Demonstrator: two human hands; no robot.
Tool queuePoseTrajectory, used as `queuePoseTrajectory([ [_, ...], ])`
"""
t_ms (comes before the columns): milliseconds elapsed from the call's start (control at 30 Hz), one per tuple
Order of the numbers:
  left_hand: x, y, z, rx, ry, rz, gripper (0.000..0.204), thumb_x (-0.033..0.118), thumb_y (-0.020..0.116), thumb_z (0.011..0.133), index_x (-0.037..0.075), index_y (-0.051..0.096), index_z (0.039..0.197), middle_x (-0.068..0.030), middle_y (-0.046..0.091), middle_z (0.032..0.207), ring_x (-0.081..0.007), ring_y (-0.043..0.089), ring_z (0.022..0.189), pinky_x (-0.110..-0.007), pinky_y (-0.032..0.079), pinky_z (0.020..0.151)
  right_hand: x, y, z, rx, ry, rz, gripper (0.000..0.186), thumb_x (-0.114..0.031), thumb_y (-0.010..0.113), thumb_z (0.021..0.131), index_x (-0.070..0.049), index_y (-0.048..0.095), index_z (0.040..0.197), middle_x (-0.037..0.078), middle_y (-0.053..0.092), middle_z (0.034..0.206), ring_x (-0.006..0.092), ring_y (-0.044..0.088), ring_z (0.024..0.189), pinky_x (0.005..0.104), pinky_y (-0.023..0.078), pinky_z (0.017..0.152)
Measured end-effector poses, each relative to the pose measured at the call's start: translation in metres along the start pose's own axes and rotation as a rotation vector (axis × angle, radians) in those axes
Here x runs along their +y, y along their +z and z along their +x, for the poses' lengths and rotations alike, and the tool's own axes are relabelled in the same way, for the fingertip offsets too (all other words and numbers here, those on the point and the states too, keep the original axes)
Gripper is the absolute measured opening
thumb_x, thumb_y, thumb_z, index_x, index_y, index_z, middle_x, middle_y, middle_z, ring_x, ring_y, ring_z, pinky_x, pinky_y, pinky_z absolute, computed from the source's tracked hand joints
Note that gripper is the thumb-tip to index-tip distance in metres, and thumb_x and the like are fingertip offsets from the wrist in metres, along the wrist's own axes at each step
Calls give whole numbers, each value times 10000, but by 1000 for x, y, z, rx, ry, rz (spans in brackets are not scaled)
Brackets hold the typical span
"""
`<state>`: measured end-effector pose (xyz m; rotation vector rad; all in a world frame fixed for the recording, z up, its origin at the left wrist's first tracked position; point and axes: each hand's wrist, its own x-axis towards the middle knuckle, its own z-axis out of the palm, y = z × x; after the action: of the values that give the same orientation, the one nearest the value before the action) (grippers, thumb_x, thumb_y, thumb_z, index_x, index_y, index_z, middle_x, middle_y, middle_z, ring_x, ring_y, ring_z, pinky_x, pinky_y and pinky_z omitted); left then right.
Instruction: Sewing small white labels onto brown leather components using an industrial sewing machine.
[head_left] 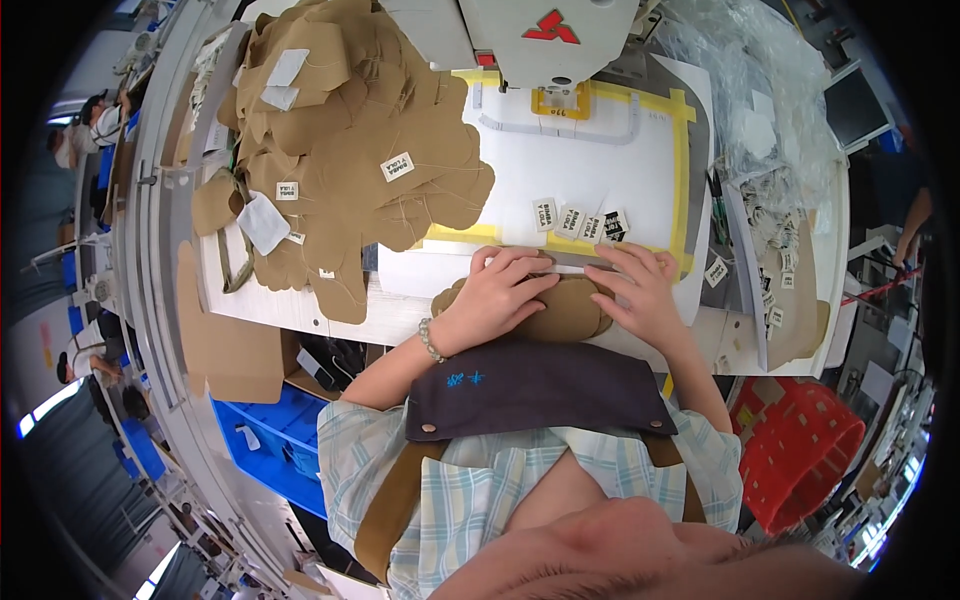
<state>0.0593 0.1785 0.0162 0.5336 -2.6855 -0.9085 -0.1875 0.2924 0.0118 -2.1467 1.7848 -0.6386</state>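
A stack of brown fabric pieces (565, 312) lies at the table's front edge, close to my body. My left hand (500, 295) grips its far edge from the left with bent fingers. From the right, my right hand (635, 290) pinches the same edge. A narrow white strip (568, 269) shows between my fingertips; what it belongs to, I cannot tell. Just beyond my hands, several small white labels (570, 221) lie on the white work sheet (500, 175), with a black label (614, 228) among them.
Ahead stands a white sewing machine head (555, 40) with a yellow frame (562, 102) under it. Brown fabric pieces with thread tails form a large pile (350, 190) at left. On the right are a label box (775, 260), clear plastic (750, 90) and a red bin (795, 440). A blue crate (265, 440) sits lower left.
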Motion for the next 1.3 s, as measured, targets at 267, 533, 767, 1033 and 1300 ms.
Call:
queuePoseTrajectory([
  [267,0,16,-5,144,79,-14,337,121,770,741,157,715,1072,56,662,1090,-151,577,1073,-349,343,915,-13,3,-7,32,69,8,385,-301,758,768,-214,695,1138,-13,574,1284,208,491,1175,421,263,944],
  [533,3,14,-8,182,121,19,299,78,683,799,151,718,1087,11,705,1079,-133,634,1045,-368,392,959,-17,1,-1,30,46,38,397,-246,777,737,-199,713,1126,1,589,1244,214,507,1122,393,260,921],
  [767,0,11,-11,184,176,21,354,58,722,771,166,714,1108,21,715,1047,-120,637,1033,-317,384,931,-15,-3,0,22,34,60,402,-281,782,730,-207,710,1119,-14,586,1232,210,498,1124,402,259,923],
  [1033,4,-18,-9,-30,-36,-190,632,116,764,749,156,556,1344,20,632,848,-169,572,822,-315,365,803,-25,-14,8,-176,97,293,271,-292,781,736,-148,660,930,-15,541,1099,196,453,1098,400,248,920],
  [1300,-19,-31,-55,-80,-123,-191,644,130,797,747,127,538,1337,-21,610,813,-194,552,753,-327,367,780,-18,-14,2,-129,379,825,135,-123,679,884,-71,559,918,25,529,740,125,525,702,283,393,704],
])
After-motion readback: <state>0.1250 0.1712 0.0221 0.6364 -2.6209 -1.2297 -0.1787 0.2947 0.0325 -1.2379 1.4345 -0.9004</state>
